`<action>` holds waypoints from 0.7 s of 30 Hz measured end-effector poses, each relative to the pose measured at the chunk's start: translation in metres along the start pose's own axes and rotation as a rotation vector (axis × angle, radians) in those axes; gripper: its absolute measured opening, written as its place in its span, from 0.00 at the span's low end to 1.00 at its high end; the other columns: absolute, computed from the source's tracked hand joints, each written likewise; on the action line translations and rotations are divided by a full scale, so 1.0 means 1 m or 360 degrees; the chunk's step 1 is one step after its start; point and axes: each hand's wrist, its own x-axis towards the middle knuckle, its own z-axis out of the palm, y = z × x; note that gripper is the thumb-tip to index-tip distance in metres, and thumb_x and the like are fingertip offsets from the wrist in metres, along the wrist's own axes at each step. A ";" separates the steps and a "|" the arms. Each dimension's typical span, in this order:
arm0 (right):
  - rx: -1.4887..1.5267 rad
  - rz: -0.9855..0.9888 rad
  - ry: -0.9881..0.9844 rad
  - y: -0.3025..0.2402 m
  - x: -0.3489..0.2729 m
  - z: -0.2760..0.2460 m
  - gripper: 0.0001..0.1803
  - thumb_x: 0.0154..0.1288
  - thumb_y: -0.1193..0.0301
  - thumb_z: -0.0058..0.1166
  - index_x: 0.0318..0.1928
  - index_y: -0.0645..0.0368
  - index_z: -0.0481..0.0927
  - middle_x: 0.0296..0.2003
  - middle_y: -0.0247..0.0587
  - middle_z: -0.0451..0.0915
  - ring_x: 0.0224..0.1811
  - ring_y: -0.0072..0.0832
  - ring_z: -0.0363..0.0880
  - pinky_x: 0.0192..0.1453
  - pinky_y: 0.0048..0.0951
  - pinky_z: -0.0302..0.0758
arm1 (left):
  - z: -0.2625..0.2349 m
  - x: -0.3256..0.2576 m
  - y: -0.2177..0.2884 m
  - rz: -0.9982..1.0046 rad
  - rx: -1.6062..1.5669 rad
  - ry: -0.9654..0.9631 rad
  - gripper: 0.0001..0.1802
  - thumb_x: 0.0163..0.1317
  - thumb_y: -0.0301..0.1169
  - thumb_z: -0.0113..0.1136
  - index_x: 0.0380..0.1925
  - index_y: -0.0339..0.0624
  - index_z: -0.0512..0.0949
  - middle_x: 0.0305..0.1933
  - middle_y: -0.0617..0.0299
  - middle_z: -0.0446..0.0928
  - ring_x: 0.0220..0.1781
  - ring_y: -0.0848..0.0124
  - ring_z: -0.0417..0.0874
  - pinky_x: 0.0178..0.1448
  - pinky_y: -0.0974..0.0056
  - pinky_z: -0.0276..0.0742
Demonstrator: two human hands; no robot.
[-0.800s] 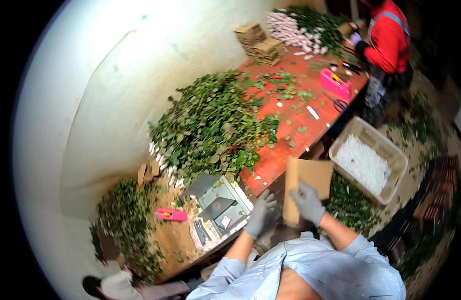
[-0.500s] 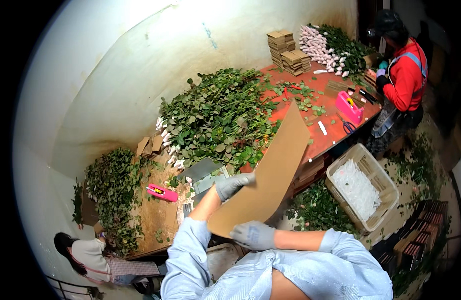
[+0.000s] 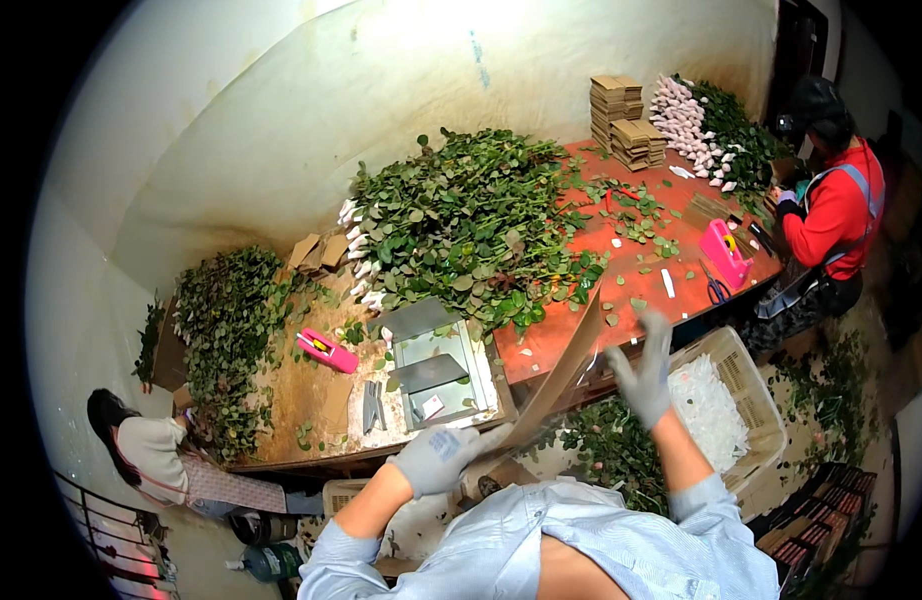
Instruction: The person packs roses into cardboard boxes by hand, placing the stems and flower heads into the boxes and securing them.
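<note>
1. The worktop point(image 3: 641, 270) is red and covered with a big pile of leafy stems point(image 3: 461, 220).
2. The cardboard sheet point(image 3: 561, 375), flat before, now stands edge-on above the worktop's front edge.
3. The left hand point(image 3: 443, 458) pinches its bottom.
4. The right hand point(image 3: 643, 378) has let go, fingers spread.

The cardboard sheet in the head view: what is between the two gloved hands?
In the head view, the cardboard sheet, seen nearly edge-on, lies between them. The left hand grips its lower end; the right hand is open beside it.

Grey knit gloves cover each grip point(image 3: 443, 458), light-blue shirt sleeves rolled up.
</note>
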 end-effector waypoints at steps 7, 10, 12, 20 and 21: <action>0.1702 0.0750 -0.1276 0.070 0.019 0.008 0.46 0.56 0.52 0.75 0.68 0.66 0.72 0.61 0.35 0.77 0.64 0.26 0.74 0.69 0.34 0.71 | -0.025 -0.056 0.014 -0.0124 -0.0193 0.0403 0.40 0.53 0.23 0.61 0.71 0.44 0.71 0.35 0.49 0.80 0.38 0.48 0.82 0.44 0.48 0.77; 0.1167 0.0865 -0.1443 0.052 0.035 -0.009 0.30 0.53 0.66 0.75 0.56 0.67 0.83 0.46 0.29 0.85 0.49 0.19 0.80 0.58 0.28 0.77 | -0.014 -0.080 0.001 -0.0380 -0.0157 0.0727 0.37 0.58 0.24 0.61 0.71 0.45 0.71 0.39 0.45 0.83 0.39 0.45 0.84 0.45 0.49 0.80; 0.1007 0.0663 -0.1165 0.039 0.053 -0.018 0.21 0.57 0.72 0.71 0.51 0.64 0.85 0.44 0.30 0.84 0.44 0.19 0.79 0.52 0.28 0.77 | -0.003 -0.092 -0.009 -0.0582 -0.0120 0.0899 0.37 0.62 0.26 0.63 0.73 0.49 0.68 0.46 0.52 0.87 0.44 0.51 0.88 0.49 0.53 0.83; 0.0309 -0.0498 -0.0026 -0.061 0.138 -0.022 0.10 0.64 0.80 0.64 0.46 0.61 0.83 0.38 0.39 0.78 0.41 0.30 0.76 0.47 0.27 0.74 | 0.108 -0.078 -0.090 -0.0816 -0.0681 0.0792 0.30 0.61 0.36 0.67 0.65 0.48 0.77 0.47 0.49 0.86 0.48 0.50 0.88 0.55 0.52 0.82; 0.0014 -0.0634 0.0064 -0.071 0.148 -0.019 0.13 0.62 0.82 0.64 0.47 0.60 0.83 0.40 0.41 0.79 0.41 0.34 0.78 0.46 0.30 0.75 | 0.118 -0.061 -0.099 -0.0754 -0.0627 0.0984 0.28 0.62 0.36 0.65 0.64 0.47 0.77 0.49 0.47 0.85 0.51 0.48 0.87 0.57 0.51 0.81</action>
